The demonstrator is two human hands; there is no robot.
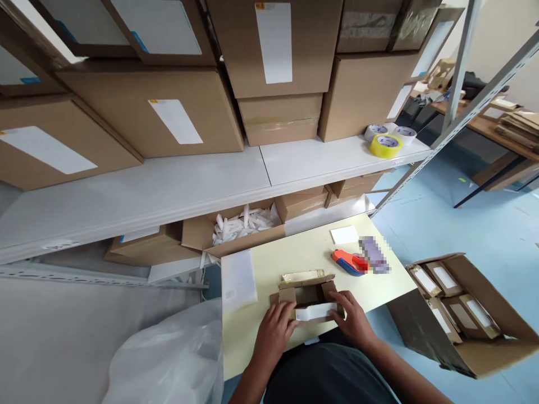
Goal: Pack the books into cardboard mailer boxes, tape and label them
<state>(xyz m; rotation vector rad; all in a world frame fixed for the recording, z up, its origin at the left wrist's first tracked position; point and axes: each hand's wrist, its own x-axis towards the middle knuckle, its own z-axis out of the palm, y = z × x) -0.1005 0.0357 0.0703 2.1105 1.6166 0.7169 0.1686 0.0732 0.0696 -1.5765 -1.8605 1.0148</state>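
Note:
A small open cardboard box (306, 294) stands on the pale yellow table (290, 259) right in front of me. My left hand (275, 329) grips its left near corner. My right hand (352, 318) holds its right near side. A white item (316, 312) lies across the box's near edge between my hands. The box flaps stand open, and the inside looks dark.
A red and blue tape dispenser (348, 262), a white card (344, 234) and a flat white packet (238, 277) lie on the table. Right of it an open carton (463, 314) holds several small boxes. Shelves carry big cartons and tape rolls (386, 145). A plastic bag (168, 359) sits at the left.

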